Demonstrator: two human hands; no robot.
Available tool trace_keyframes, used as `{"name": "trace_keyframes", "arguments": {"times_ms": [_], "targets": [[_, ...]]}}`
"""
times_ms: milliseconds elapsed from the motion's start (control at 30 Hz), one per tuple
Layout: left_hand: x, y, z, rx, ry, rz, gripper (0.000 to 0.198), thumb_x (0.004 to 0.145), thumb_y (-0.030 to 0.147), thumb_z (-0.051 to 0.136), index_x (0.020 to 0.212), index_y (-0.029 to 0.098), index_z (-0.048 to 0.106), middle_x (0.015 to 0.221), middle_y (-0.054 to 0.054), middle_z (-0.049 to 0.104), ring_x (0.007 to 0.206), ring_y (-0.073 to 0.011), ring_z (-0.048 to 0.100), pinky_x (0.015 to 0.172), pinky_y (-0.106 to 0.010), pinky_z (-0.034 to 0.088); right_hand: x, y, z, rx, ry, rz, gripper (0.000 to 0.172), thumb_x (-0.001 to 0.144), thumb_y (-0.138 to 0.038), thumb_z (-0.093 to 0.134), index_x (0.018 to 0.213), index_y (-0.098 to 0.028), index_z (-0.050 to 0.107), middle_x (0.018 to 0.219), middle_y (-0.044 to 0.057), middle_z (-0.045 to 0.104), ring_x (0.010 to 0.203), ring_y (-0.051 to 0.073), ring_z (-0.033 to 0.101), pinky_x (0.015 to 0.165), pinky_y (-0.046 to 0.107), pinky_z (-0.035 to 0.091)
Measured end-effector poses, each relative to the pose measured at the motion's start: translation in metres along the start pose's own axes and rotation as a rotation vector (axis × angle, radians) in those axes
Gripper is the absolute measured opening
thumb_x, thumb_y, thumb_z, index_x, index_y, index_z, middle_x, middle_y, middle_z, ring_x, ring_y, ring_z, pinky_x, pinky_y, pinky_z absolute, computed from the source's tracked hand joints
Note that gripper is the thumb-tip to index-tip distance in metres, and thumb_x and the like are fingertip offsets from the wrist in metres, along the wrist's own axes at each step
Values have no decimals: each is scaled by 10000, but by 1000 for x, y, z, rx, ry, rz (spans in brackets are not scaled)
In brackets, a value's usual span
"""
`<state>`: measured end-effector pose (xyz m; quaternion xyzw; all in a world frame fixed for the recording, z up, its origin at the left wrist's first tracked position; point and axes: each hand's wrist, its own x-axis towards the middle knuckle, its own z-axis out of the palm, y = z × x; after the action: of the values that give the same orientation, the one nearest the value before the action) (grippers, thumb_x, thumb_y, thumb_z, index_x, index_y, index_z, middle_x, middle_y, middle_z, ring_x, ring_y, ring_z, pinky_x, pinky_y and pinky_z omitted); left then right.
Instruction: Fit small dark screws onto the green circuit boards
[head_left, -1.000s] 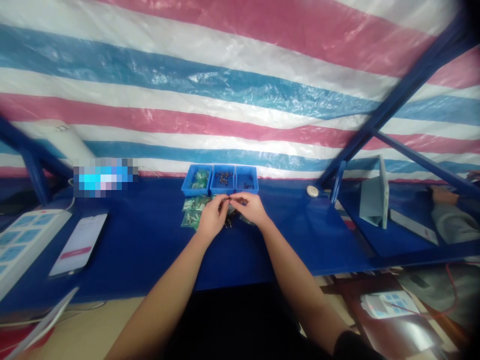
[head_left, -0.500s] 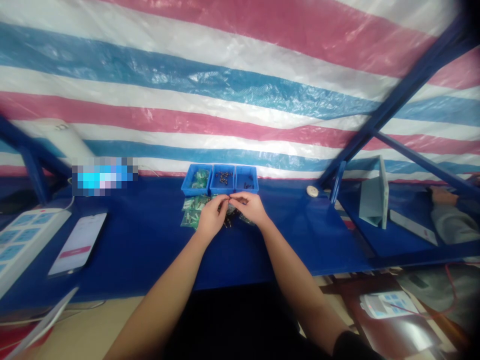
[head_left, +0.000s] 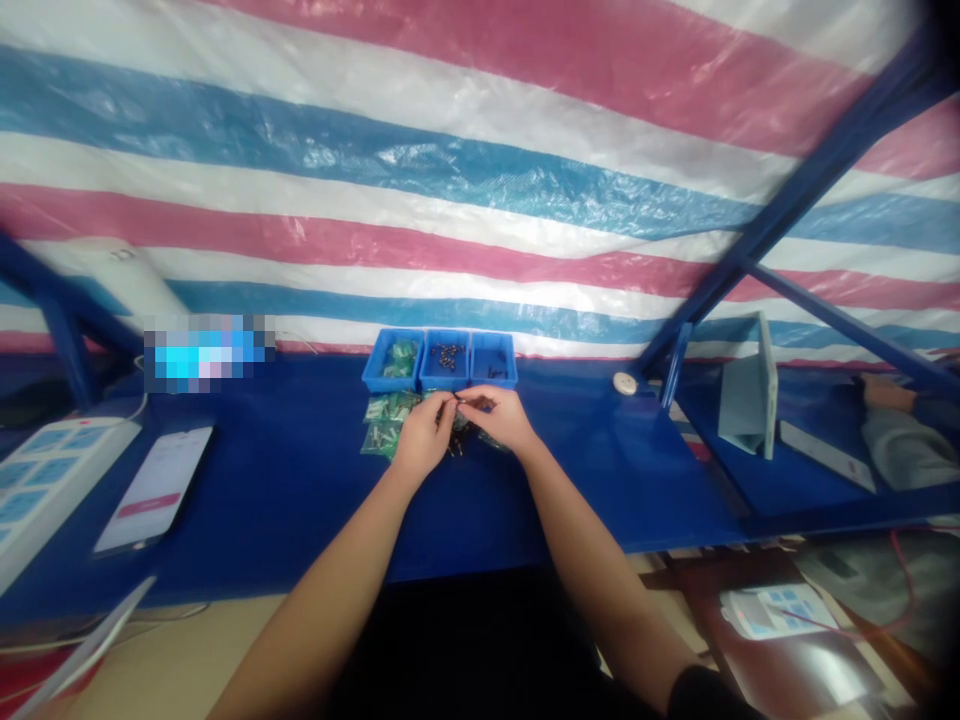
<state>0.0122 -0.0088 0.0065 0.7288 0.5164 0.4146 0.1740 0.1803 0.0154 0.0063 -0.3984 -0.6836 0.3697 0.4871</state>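
Both hands' fingers (head_left: 444,402) shifted slightly | pinching dark piece (head_left: 457,398) | bins (head_left: 445,383): green packets (head_left: 402,357), parts (head_left: 448,356)

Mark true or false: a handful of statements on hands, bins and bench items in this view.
1. Three blue bins stand side by side. True.
2. The two hands are far apart. False: the left hand and right hand meet at the fingertips, with a small dark piece there.
3. Green bags lie beside the left hand. True.
4. The round white object sits inside a bin. False: the round white object lies on the blue table, right of the bins.
5. A phone lies left of the bins. True.
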Motion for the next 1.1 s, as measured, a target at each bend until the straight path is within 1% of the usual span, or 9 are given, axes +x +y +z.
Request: {"name": "trace_keyframes", "arguments": {"times_ms": [133, 333, 500, 667, 933, 1000, 1100], "targets": [[-1, 0, 0, 10, 4, -4, 250, 971, 379, 424, 1008, 224, 617, 897, -27, 697, 784, -171, 652, 711, -277, 483, 0, -1, 0, -8, 21, 4, 270, 786, -359, 701, 995, -194, 742, 948, 66, 751, 789, 179, 697, 756, 313, 566], [-2, -2, 3, -16, 51, -14, 271, 950, 379, 473, 1155, 239, 581, 921, -31, 704, 780, -176, 663, 725, -291, 500, 0, -1, 0, 7, 51, 28, 277, 777, -377, 711, 986, -198, 744, 966, 68, 751, 809, 188, 702, 779, 327, 570], [-1, -2, 3, -26, 59, 8, 237, 956, 370, 457, 1084, 235, 605, 989, -41, 694, 819, -173, 660, 729, -280, 499, 0, -1, 1, 26, 43, 40, 300, 771, -388, 719, 996, -191, 741, 958, 73, 753, 812, 191, 705, 790, 332, 569], [-1, -2, 2, -8, 39, -15, 222, 965, 366, 438, 1049, 233, 594, 933, -34, 694, 794, -176, 657, 721, -286, 487, 0, -1, 2, 40, 10, 33, 318, 767, -377, 720, 1027, -194, 732, 949, 70, 751, 795, 184, 701, 780, 328, 570], [-1, -3, 2, -15, 11, -22, 248, 973, 385, 408, 1002, 223, 594, 825, -32, 680, 738, -183, 653, 682, -292, 486, 0, 0, 2, 37, 1, 13, 297, 777, -370, 707, 1012, -189, 732, 908, 64, 750, 763, 177, 698, 732, 309, 570], [-2, -2, 2, -18, 17, -21, 241, 971, 381, 414, 1017, 228, 595, 848, -33, 686, 757, -183, 656, 697, -295, 489, 0, 1, 3, 36, 13, 14, 290, 780, -371, 706, 1007, -193, 734, 930, 65, 751, 784, 181, 701, 754, 315, 570], [-2, -1, 2, -35, 36, -32, 240, 964, 374, 437, 1094, 234, 582, 882, -28, 695, 774, -180, 662, 711, -292, 492, 0, 1, 3, 34, 41, 26, 286, 778, -376, 709, 1000, -197, 738, 957, 67, 752, 822, 189, 706, 792, 326, 568]]}}
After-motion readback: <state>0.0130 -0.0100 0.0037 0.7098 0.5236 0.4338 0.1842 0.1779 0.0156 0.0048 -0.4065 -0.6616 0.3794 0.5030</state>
